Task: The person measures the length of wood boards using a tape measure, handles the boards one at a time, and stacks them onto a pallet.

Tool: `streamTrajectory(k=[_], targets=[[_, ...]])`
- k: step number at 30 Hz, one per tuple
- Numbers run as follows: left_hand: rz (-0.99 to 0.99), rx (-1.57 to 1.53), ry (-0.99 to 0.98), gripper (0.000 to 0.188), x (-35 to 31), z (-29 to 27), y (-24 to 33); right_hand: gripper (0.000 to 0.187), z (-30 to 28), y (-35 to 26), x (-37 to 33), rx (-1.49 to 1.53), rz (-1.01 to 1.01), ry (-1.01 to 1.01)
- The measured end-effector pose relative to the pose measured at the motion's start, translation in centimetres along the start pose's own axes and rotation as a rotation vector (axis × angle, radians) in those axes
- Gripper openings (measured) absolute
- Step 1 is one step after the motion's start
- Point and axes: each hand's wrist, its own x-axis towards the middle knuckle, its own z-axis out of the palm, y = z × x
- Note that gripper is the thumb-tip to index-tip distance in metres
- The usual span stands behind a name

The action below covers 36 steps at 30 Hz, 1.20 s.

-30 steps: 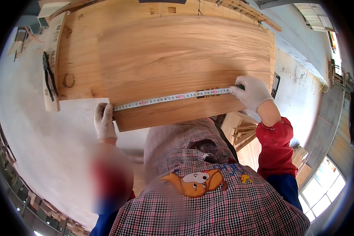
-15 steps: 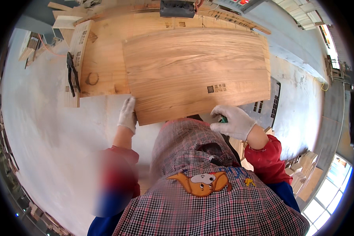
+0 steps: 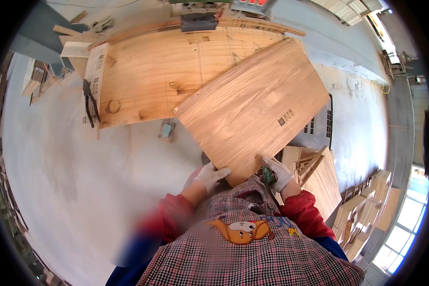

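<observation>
A wide wooden board (image 3: pixel 252 109) with a dark stamp lies slantwise, its far part over the pale workbench top (image 3: pixel 148 71) and its near corner close to my apron. My left hand (image 3: pixel 212 176), in a white glove, grips the board's near left edge, thumb on top and fingers hidden below. My right hand (image 3: pixel 279 172), also gloved, is at the near right edge with its fingertips against the board. In that palm sits a small green object (image 3: pixel 268 177), too covered to name.
Black-handled pliers (image 3: pixel 90 102) lie on a stamped plank (image 3: pixel 95 66) at the bench's left end. A dark block (image 3: pixel 198 22) stands at the far edge. Right of me are more wooden panels (image 3: pixel 321 183) and stacked wood pieces (image 3: pixel 362 205). A small box (image 3: pixel 167 129) sits below the bench.
The board has turned, its near left corner swinging toward my apron and its far right corner away. My left hand has moved right and nearer along with it; my right hand has come nearer too.
</observation>
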Motion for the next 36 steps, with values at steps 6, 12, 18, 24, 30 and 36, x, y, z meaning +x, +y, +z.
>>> streamTrajectory(k=[6, 12, 18, 24, 30, 36], targets=[[0.044, -0.225, -0.057, 0.075, 1.5, -8.0, 2.5, 0.023, -6.3, 0.3, 0.1, -0.098, -0.067, 0.017], [0.031, -0.079, -0.019, 0.060, 4.5, -8.3, 10.3, 0.027, -10.1, 0.1, -0.1, -0.192, -0.135, -0.067], [0.107, 0.526, 0.212, 0.040, 2.8, -3.9, 9.3, 0.026, -11.8, -1.1, -1.0, -0.393, -0.269, -0.131], [0.077, 0.576, 0.182, 0.046, -3.6, -3.8, -0.8, 0.029, -13.2, -4.9, -0.4, -0.418, -0.181, -0.092], [-0.088, 0.085, -0.097, 0.043, -6.1, 3.0, -4.5, 0.031, -8.3, -11.3, 0.7, -0.294, -0.302, -0.017], [-0.079, -0.036, -0.171, 0.044, -1.9, 7.0, -9.9, 0.031, -11.5, -16.3, -0.3, -0.401, -0.646, 0.055]])
